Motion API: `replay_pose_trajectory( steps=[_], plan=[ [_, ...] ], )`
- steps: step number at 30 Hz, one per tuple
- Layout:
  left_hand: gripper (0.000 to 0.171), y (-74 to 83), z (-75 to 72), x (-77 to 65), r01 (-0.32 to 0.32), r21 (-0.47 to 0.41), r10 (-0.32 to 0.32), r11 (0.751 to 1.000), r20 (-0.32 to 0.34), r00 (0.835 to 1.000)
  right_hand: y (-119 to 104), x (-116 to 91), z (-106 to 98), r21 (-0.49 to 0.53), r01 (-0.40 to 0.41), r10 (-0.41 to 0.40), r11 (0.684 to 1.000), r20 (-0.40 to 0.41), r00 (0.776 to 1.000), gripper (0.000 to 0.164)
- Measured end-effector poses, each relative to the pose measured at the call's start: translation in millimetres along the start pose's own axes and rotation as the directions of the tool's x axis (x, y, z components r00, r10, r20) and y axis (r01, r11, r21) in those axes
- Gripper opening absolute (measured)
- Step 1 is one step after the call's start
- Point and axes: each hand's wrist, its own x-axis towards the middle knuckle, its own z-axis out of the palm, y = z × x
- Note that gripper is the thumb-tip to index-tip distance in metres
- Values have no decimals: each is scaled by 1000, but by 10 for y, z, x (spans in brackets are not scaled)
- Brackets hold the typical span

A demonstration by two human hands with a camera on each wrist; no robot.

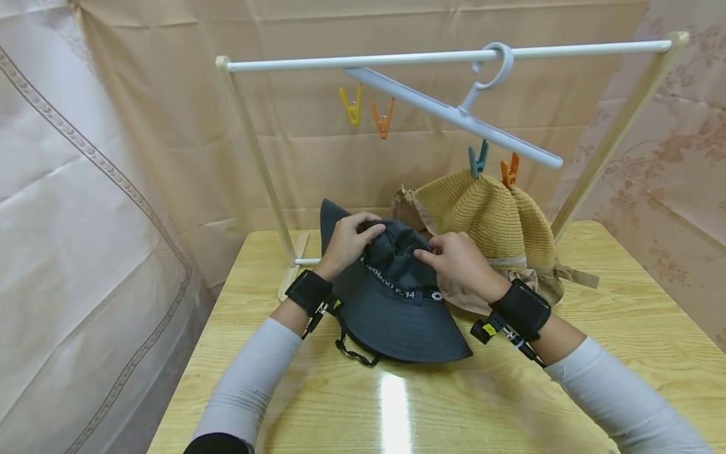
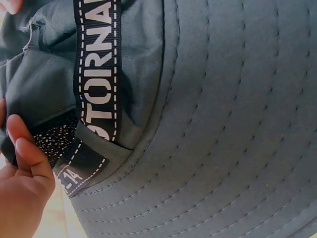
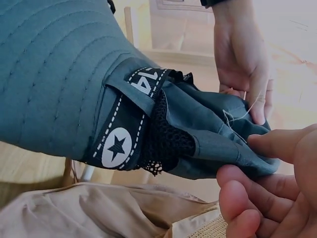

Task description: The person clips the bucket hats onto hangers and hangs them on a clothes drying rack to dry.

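Observation:
A dark grey bucket hat with a black lettered band sits tilted over the table, brim toward me. My left hand pinches the left side of its crown; in the left wrist view the left thumb and fingers lie by a black mesh patch. On the crown's right side, my right hand pinches the cloth between thumb and fingers, seen close in the right wrist view. The crown is creased between both hands, with loose white threads on it. A black cord dangles under the brim.
Behind, a pale blue hanger hangs slanted from a rack's white rod. A teal clip and an orange clip hold a straw hat. Yellow and orange clips hang at the left.

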Motion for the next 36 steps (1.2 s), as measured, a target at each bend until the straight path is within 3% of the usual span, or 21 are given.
replay_pose_trajectory(
  steps=[11, 18, 27, 36],
  plan=[
    [23, 76, -23, 150, -16, -31, 16, 999, -8, 1000, -56, 121, -137, -59, 37, -40, 998, -54, 998, 35],
    [22, 94, -36, 210, -40, -43, 39, 998, -23, 999, -143, 186, -205, -31, 36, -38, 999, -60, 997, 35],
    [20, 144, -37, 186, 3, 2, -3, 1000, -108, 994, -204, 190, -207, -10, 54, -55, 998, -91, 994, 28],
    [19, 219, -65, 219, 19, -29, -24, 999, -192, 981, -302, 223, -263, 25, 76, -73, 997, -94, 993, 29]
  ],
)
